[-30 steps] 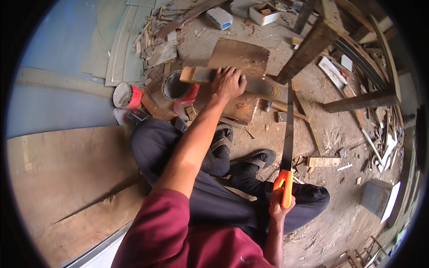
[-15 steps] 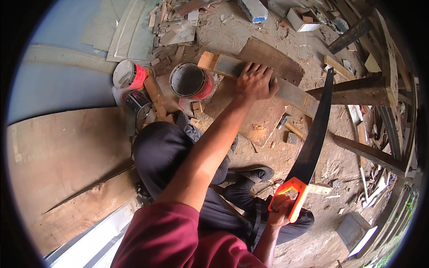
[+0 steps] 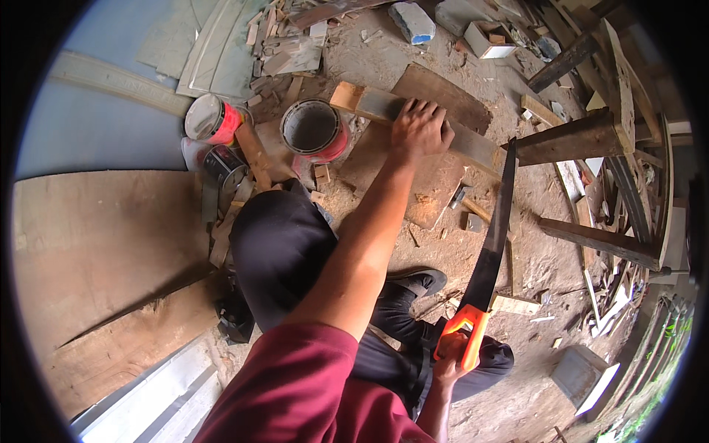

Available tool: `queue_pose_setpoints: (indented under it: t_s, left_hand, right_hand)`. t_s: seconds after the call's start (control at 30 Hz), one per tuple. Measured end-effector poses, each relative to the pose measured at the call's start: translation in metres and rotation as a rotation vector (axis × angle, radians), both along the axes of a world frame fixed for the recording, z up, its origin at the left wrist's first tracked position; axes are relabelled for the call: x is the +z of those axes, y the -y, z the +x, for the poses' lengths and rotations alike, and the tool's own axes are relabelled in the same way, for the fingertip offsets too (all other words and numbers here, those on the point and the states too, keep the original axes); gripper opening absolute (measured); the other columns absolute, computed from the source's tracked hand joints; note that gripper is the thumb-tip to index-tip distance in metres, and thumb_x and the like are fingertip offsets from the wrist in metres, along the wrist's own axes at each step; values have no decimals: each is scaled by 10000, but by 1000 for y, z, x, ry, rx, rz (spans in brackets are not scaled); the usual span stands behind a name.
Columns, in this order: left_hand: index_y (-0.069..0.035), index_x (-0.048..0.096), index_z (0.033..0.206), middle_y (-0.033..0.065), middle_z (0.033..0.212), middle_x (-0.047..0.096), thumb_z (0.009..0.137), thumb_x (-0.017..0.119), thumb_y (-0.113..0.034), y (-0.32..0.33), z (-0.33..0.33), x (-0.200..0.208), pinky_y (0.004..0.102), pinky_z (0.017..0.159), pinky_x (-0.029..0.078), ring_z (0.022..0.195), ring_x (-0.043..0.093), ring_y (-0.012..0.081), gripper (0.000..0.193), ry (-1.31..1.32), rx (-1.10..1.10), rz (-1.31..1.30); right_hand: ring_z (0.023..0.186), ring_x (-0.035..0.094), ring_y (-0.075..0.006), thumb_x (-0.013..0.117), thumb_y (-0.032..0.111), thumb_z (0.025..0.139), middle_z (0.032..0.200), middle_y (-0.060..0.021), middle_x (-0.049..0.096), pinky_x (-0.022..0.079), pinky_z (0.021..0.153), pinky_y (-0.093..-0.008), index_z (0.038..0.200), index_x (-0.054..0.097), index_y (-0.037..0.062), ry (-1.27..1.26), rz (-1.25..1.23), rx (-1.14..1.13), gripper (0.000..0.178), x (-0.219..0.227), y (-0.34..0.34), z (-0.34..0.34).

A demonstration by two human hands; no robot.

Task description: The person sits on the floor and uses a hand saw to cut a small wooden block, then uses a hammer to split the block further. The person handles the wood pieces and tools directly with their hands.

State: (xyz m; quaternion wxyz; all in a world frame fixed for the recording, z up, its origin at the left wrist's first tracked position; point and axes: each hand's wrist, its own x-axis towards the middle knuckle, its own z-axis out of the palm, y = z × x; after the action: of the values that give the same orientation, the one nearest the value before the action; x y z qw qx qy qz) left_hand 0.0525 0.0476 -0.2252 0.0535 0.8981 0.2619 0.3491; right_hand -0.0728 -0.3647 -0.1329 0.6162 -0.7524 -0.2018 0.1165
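Observation:
My left hand (image 3: 421, 131) is closed over a long wooden plank (image 3: 476, 150), its fingers curled across the top. The plank slants down to the right, its paler end beside an open bucket. In my right hand (image 3: 449, 356) is a handsaw (image 3: 490, 255), gripped by its orange handle. Its long dark blade points up and away, with the tip near the plank's right end; whether the teeth touch the wood I cannot tell. Beneath the plank lies a flat brown board (image 3: 432, 199) with sawdust on it. A hammer (image 3: 473, 204) lies just right of that board.
A grey-crusted bucket (image 3: 316, 131) and two paint cans (image 3: 214, 119) (image 3: 225, 168) stand left of the plank. A wooden frame (image 3: 565, 140) with jutting legs is at the right. Large wooden sheets (image 3: 111, 258) lean at the left. Wood scraps litter the floor.
The saw has swung left, its tip coming down from beyond the plank toward the plank's right end. My left hand keeps its hold on the plank. My view has shifted slightly.

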Motion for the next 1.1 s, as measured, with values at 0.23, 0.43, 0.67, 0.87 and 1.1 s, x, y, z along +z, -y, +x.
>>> queue_pose_setpoints:
  t_s: [0.23,0.43,0.67,0.87,1.1]
  left_hand:
    - [-113,719,978,88,970,689,806,550,-311,0,-1,-9,420,1029,420,955,633,265,312,-40,16,-20]
    - [-116,705,1037,99,1073,672,833,528,-355,2,0,-7,439,1070,378,1055,609,264,361,-146,25,-76]
    - [-74,682,941,121,1005,673,847,531,-363,4,9,2,464,1048,394,1022,624,286,339,-85,113,-118]
    - [-20,627,1109,173,1166,628,796,552,-749,5,-3,13,485,1038,374,1134,577,313,798,-227,46,-60]
    - [9,537,1281,186,1301,554,659,540,-905,62,-41,18,525,1049,344,1223,519,320,1106,-537,-104,-136]
  right_hand:
    - [603,611,-167,633,176,885,679,-79,630,492,573,-323,795,609,-19,-70,-64,-95,217,-26,20,6]
    - [620,627,-177,643,234,866,688,-75,633,507,595,-332,844,620,-30,2,-54,-94,266,-32,11,10]
    - [454,528,-166,589,203,858,541,-45,545,418,471,-300,711,608,-3,255,-89,-103,254,18,-34,12]
    - [469,529,-161,605,164,846,556,-53,557,421,481,-306,725,620,-3,340,-114,-162,207,21,-8,-6]
    - [503,528,-127,557,191,856,571,-39,543,414,484,-272,745,592,-16,57,-2,-143,237,18,47,-39]
